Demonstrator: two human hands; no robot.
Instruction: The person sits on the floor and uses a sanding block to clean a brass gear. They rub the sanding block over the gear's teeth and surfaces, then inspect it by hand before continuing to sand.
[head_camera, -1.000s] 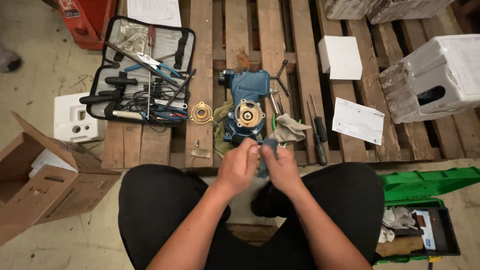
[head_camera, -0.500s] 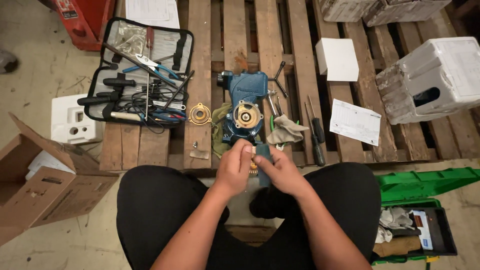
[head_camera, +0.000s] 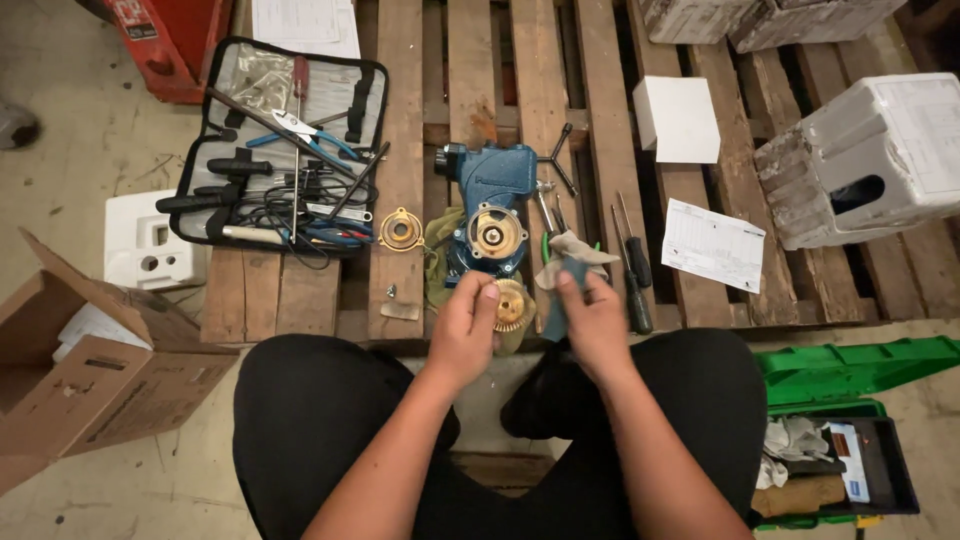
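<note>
Now clamped in the left hand (head_camera: 462, 325), a brass toothed impeller (head_camera: 513, 306), just near of the blue pump body (head_camera: 490, 225) on the wooden pallet (head_camera: 405, 150); right hand (head_camera: 590, 318) pinched shut on a blue-grey rag (head_camera: 557, 290) touching the impeller; open tool pouch (head_camera: 280, 150) far left

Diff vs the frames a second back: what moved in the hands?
The hands have parted: the left hand now holds the round brass toothed part in plain sight, and the right hand pinches the grey-blue rag. Earlier they were clasped together over both. The blue pump body and open tool case are unmoved.
</note>
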